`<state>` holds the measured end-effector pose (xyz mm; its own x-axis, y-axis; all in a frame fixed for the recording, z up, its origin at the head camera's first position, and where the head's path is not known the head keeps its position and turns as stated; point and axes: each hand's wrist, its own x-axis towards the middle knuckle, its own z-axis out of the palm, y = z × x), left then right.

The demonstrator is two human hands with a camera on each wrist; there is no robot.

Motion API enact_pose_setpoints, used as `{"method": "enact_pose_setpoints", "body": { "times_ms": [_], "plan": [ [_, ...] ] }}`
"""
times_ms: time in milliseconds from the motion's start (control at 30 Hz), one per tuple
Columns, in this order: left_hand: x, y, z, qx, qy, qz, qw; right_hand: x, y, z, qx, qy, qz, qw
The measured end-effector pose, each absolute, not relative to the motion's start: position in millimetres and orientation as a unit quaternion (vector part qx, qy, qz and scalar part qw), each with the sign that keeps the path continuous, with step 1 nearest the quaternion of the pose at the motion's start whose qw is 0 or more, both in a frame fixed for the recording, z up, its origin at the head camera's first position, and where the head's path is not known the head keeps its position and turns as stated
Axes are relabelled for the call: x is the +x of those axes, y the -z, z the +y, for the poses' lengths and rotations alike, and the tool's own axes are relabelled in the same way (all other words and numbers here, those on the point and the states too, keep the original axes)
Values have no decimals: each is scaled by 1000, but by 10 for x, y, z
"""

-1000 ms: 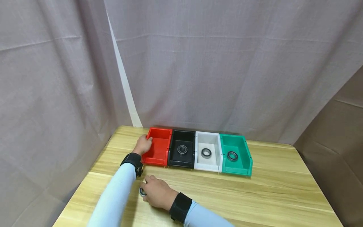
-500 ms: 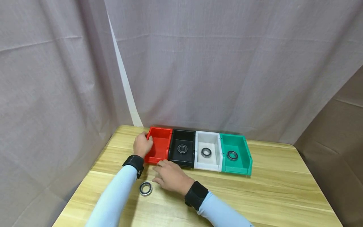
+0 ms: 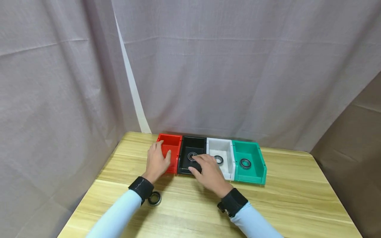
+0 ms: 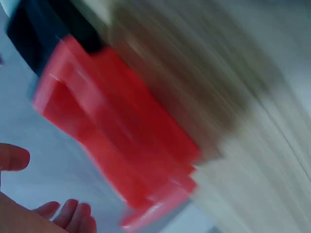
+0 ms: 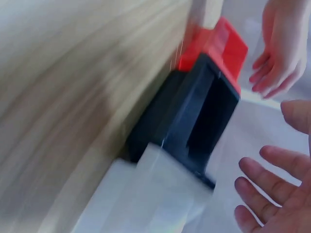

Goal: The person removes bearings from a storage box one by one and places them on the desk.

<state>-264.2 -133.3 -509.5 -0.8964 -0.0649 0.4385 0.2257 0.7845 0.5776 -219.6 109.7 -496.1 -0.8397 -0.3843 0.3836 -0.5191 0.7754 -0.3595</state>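
Four small bins stand in a row at the table's far side: red, black, white and green. A metal bearing lies in the black bin, another in the white bin, a third in the green bin. One more bearing lies on the table by my left wristband. My left hand hovers open over the red bin's front left corner. My right hand reaches with straight fingers over the black bin's front edge. Both wrist views are blurred; they show the red bin and the black bin.
The wooden table stretches bare to the right and front of the bins. A grey curtain hangs close behind the bins and along the left side. The table's left edge runs near the loose bearing.
My right hand let go of the bearing on the table and moved up and right to the black bin. My left hand shifted from the red bin's left wall to its front corner.
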Motion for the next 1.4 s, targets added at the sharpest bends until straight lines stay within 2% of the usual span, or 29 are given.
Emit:
{"method": "enact_pose_setpoints", "body": {
  "times_ms": [233, 500, 1167, 1400],
  "plan": [
    [-2162, 5005, -1092, -127, 301, -917, 227, -2054, 4914, 1464, 196, -224, -939, 175],
    [-1847, 5014, -981, -155, 297, -915, 225, -1772, 4952, 1672, 188, -216, -941, 178],
    [-1817, 5034, -956, -130, 333, -917, 177, -1730, 5010, 1658, 176, -188, -952, 168],
    [-1935, 5052, -901, -98, 330, -924, 167, -1746, 5041, 1663, 181, -180, -952, 171]
  ]
}}
